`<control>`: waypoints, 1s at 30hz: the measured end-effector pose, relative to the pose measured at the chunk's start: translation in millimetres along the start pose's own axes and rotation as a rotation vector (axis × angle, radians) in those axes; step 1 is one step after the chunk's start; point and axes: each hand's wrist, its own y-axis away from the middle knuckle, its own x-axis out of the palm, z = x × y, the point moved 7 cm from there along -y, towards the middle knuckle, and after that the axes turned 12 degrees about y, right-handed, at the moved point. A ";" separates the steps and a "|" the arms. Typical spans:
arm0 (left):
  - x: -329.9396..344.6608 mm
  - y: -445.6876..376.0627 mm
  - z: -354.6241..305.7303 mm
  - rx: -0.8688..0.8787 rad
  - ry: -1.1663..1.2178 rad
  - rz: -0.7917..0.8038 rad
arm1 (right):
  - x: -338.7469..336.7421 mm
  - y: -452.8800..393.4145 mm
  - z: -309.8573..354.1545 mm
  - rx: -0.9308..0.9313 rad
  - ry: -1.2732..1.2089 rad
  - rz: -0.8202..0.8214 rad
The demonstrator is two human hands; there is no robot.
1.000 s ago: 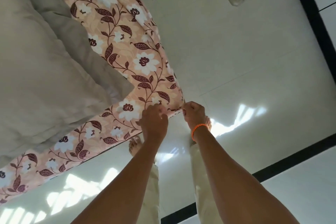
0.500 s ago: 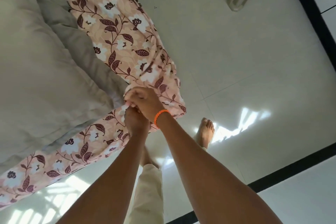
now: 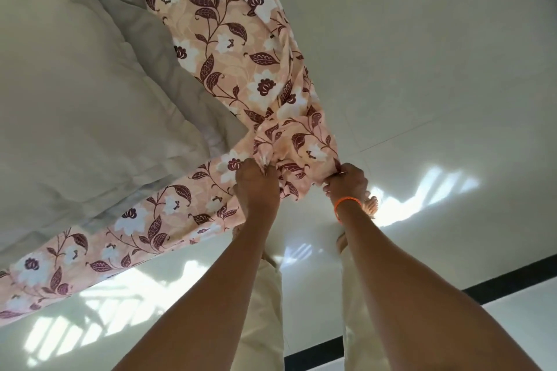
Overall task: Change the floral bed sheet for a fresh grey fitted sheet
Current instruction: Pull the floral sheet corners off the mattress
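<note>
The bed (image 3: 75, 99) fills the left side, and on its corner the floral bed sheet (image 3: 229, 48) is now loose. One second ago this corner was flat and tight over the mattress edge; half a second ago both hands were close together on top of it. Now they are apart again and the cloth between them is gathered into deep folds, lifted off the corner. I judge that the corner is released, so the old sheet can be pulled away along the two sides; the removal is only at its beginning.

A grey duvet (image 3: 156, 48) and a grey pillow (image 3: 60, 75) lie on the sheet and will probably need moving. The fresh grey fitted sheet I cannot identify here.

The floor (image 3: 437, 84) is pale glossy tile with a black stripe (image 3: 512, 280) and patches of sunlight.

The left hand (image 3: 256, 187) has its fingers curled around a bunch of the sheet. The right hand (image 3: 346, 181), with an orange wristband (image 3: 346, 203), pinches the hem beside it.
</note>
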 end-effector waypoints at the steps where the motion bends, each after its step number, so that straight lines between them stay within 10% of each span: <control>1: -1.6 4.3 -5.0 0.063 0.007 0.010 | -2.5 2.1 -2.3 -0.018 -0.002 -0.011; 11: 27.2 63.0 -50.5 0.415 -0.065 0.349 | -128.0 72.3 45.6 -0.160 -0.561 -0.222; 16: 51.8 66.4 -42.5 -0.015 0.125 0.822 | -133.2 114.5 129.7 -0.449 -0.523 -0.182; 19: 32.0 45.3 -40.2 -0.159 0.192 0.753 | -98.2 124.9 174.4 -0.578 -0.503 -0.090; 23: 32.1 31.0 -10.9 -0.335 0.131 0.626 | -0.9 126.0 199.7 -0.566 -0.293 0.435; 30: 30.1 37.4 20.2 -0.519 0.372 0.463 | -9.0 86.9 143.7 -0.424 -0.110 0.073</control>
